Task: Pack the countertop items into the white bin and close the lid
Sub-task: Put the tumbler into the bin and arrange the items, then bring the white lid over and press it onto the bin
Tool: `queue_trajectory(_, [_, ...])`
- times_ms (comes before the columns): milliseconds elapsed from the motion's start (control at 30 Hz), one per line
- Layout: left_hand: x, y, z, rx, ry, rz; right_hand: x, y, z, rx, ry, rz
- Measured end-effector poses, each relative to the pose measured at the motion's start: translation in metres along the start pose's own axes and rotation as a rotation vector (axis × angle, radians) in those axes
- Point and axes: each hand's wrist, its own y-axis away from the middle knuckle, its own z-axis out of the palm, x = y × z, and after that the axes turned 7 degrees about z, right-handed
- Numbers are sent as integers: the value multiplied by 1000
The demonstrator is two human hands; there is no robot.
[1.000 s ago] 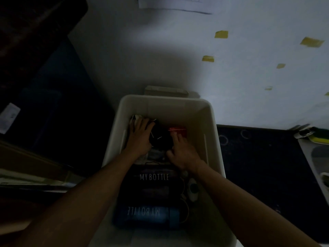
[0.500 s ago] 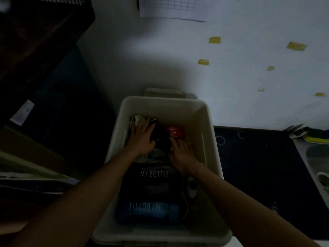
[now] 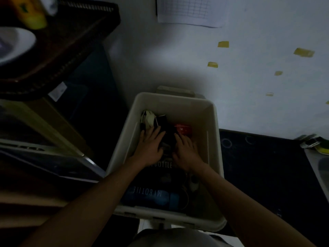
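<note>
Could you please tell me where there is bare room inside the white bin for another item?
Bare floor shows in the white plastic bin along its right wall, beside the red round item and the right hand. Elsewhere is crowded: left hand and dark bundle centrally, black bottle and blue bottle at the near end.

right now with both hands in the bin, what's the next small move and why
Probably lift both hands clear of the white bin: the left hand and right hand rest flat on the dark bundle, already inside beside the red item, and no lid is on yet.
</note>
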Motion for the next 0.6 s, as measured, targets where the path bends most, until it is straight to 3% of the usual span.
queue_trajectory(600, [55,107,-19,338,90,-166,-21,48,-20,-11,-60,-456])
